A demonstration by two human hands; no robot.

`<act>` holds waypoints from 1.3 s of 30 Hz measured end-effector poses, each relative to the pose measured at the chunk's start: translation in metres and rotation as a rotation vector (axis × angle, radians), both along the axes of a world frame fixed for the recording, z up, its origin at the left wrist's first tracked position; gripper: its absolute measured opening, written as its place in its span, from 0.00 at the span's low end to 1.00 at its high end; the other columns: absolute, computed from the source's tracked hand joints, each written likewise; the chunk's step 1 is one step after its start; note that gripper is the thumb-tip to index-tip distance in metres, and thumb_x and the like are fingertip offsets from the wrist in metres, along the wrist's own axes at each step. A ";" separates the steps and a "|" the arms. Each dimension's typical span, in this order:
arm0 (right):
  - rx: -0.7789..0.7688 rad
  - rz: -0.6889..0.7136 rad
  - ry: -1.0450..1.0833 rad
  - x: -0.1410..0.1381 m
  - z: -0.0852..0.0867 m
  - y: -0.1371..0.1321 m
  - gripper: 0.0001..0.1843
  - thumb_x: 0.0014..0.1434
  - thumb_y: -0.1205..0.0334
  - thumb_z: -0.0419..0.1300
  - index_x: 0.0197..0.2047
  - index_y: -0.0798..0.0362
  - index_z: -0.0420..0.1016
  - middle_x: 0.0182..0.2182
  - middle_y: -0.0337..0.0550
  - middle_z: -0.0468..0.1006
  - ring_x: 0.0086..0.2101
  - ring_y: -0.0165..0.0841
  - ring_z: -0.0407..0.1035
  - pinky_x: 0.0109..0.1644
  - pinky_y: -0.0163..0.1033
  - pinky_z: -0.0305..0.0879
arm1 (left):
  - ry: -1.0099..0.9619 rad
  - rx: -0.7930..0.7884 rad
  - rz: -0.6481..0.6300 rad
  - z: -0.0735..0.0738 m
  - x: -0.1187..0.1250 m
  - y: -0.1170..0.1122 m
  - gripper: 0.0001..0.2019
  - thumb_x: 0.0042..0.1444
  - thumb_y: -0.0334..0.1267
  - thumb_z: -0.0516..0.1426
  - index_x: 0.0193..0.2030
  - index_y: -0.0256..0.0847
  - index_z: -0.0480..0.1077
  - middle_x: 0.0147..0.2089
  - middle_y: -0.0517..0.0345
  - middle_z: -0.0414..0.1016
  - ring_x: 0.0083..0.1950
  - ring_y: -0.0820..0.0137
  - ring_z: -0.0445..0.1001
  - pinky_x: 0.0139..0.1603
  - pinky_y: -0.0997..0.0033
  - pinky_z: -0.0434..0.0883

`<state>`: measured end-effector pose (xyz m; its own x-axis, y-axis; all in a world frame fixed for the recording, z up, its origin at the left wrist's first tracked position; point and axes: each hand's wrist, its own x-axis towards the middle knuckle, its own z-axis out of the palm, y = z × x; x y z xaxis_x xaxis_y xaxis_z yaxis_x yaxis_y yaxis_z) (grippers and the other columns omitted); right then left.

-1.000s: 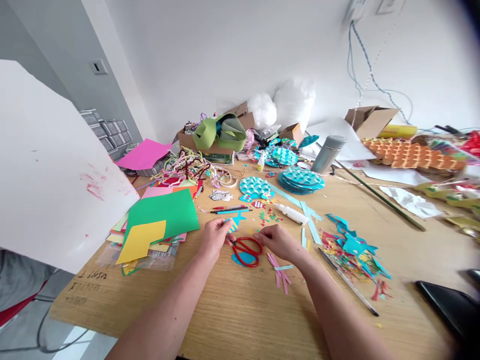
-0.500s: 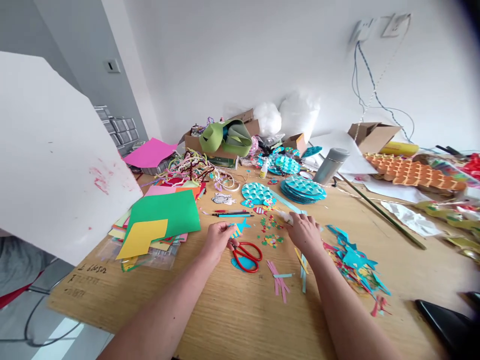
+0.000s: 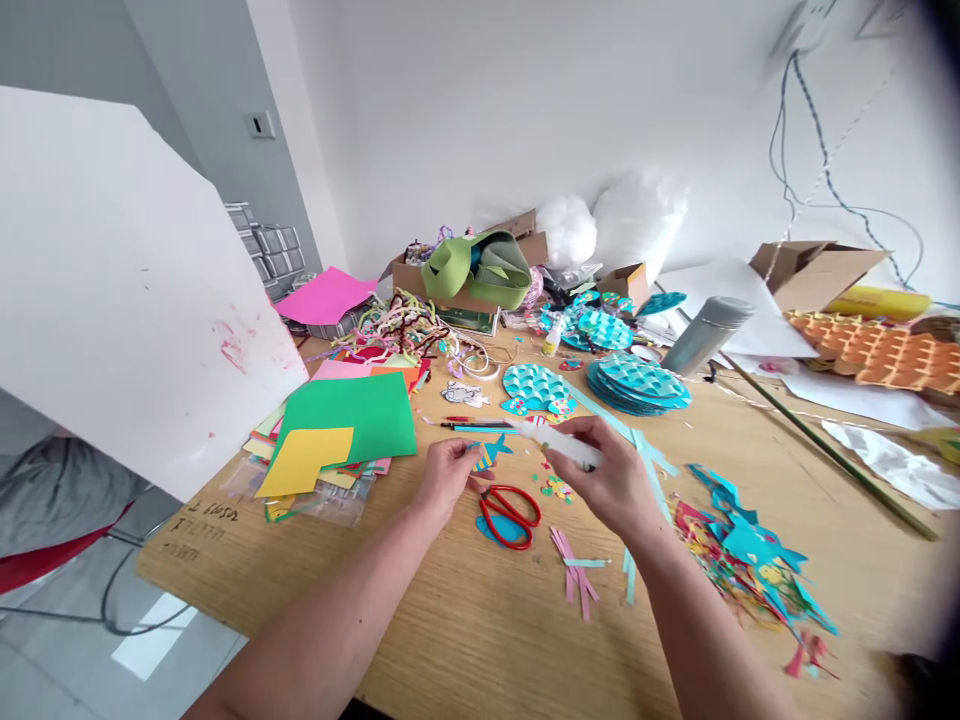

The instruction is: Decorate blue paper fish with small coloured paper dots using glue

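Note:
My left hand [image 3: 448,472] pinches a small blue and yellow striped paper fish [image 3: 491,452] just above the wooden table [image 3: 480,620]. My right hand [image 3: 611,480] is closed around a white glue bottle [image 3: 559,440], lifted off the table with its tip pointing left toward the fish. Red-handled scissors [image 3: 510,512] lie on a blue paper scrap just below both hands. Pink and blue paper strips [image 3: 574,570] lie to the right of the scissors.
A stack of coloured sheets with green on top [image 3: 345,420] lies at left. Blue scalloped discs [image 3: 637,380], a grey flask [image 3: 705,335], cardboard boxes [image 3: 814,270] and pipe cleaners [image 3: 397,330] fill the back. Paper offcuts [image 3: 750,560] are heaped at right. A white board [image 3: 112,300] leans at left.
My right hand left the scissors, reached right to the glue bottle, picked it up and brought it back toward the fish. The left hand kept hold of the fish. The camera shifted left.

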<state>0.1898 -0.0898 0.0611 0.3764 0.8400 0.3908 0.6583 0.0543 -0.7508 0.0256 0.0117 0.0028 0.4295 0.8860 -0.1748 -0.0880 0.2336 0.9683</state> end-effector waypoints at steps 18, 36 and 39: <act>0.006 0.203 -0.412 -0.022 -0.005 -0.001 0.07 0.54 0.67 0.57 0.38 0.51 0.68 0.35 0.42 0.71 0.30 0.30 0.67 0.33 0.34 0.63 | -0.046 -0.008 -0.016 0.006 0.000 -0.004 0.07 0.48 0.36 0.60 0.31 0.33 0.75 0.28 0.56 0.76 0.27 0.68 0.77 0.19 0.75 0.72; -0.007 0.213 -0.438 -0.025 -0.003 -0.004 0.06 0.53 0.67 0.57 0.37 0.52 0.67 0.34 0.42 0.71 0.29 0.30 0.67 0.32 0.34 0.62 | -0.001 0.013 -0.069 0.008 0.000 -0.006 0.10 0.51 0.39 0.60 0.28 0.32 0.74 0.24 0.54 0.76 0.21 0.72 0.73 0.21 0.75 0.71; -0.017 0.207 -0.440 -0.027 -0.001 -0.004 0.06 0.53 0.67 0.56 0.37 0.52 0.67 0.34 0.42 0.71 0.29 0.30 0.67 0.32 0.34 0.62 | -0.001 0.023 -0.076 0.007 0.000 -0.006 0.10 0.51 0.39 0.59 0.29 0.32 0.74 0.25 0.54 0.76 0.21 0.72 0.73 0.22 0.75 0.71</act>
